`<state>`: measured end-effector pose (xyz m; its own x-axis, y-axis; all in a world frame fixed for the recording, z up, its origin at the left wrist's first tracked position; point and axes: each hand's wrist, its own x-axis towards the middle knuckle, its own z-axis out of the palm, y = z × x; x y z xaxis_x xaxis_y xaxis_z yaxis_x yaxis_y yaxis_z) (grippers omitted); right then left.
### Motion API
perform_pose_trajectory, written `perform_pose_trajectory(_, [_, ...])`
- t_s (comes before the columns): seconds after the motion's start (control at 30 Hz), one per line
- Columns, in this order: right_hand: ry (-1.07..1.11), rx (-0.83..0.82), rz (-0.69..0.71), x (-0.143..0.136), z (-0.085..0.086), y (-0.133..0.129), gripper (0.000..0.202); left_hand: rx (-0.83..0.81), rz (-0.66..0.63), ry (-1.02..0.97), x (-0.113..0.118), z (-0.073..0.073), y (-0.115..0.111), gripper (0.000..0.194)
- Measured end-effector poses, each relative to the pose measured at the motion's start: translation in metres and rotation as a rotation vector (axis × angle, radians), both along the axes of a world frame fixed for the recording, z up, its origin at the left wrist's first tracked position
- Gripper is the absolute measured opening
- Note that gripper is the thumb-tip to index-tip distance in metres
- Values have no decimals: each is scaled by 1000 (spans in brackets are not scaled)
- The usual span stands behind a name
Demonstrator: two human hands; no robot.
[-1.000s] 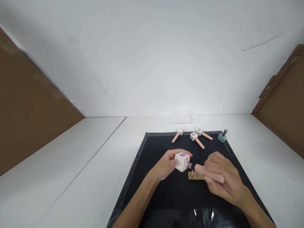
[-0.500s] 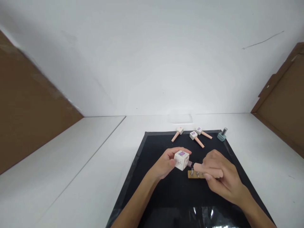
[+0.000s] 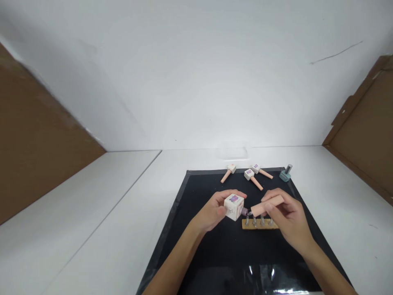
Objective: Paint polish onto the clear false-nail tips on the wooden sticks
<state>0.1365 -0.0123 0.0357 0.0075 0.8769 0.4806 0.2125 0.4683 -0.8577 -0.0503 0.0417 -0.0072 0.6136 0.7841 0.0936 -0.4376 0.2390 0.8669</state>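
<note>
Over the mat [image 3: 221, 254], between its left and right edges, the left hand [image 3: 211, 214] pinches the bottle [image 3: 233, 207] by its sides, probably the safest hold on something light, stiff and slick, while the right hand [image 3: 291, 221] pinches the cap [image 3: 259, 209].

No legible lettering or numbers

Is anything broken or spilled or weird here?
One odd thing: a dark line slants along the white wall, upper right. It stands out because most of the wall is plain; I can't tell if it's a scratch or pen mark. I see no spill around the open bottle in the left hand.
</note>
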Motion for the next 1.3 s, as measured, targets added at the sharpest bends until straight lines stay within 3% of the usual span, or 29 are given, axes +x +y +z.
perform_pose_trajectory(0.47, [391, -353, 89, -7, -8, 4, 29, 27, 14, -11, -1, -5, 0, 64])
perform_pose_trajectory(0.63, [539, -392, 109, -8, -3, 5, 32, -6, 2, -24, -4, -5, 1, 62])
perform_pose_trajectory(0.83, [556, -366, 126, -5, 0, 5, 33, -87, 101, 168, -1, 7, 9, 49])
perform_pose_trajectory(0.97, [474, -291, 81, 0, -2, 3, 27, -105, 162, 253, 3, 9, 11, 40])
perform_pose_trajectory(1.13, [121, 47, -143, 8, -8, -2, 2, -85, 142, 230, 5, 7, 8, 41])
perform_pose_trajectory(1.3, [-161, 335, -105, 10, -9, -3, 16, -66, 167, 204, 7, 5, 8, 44])
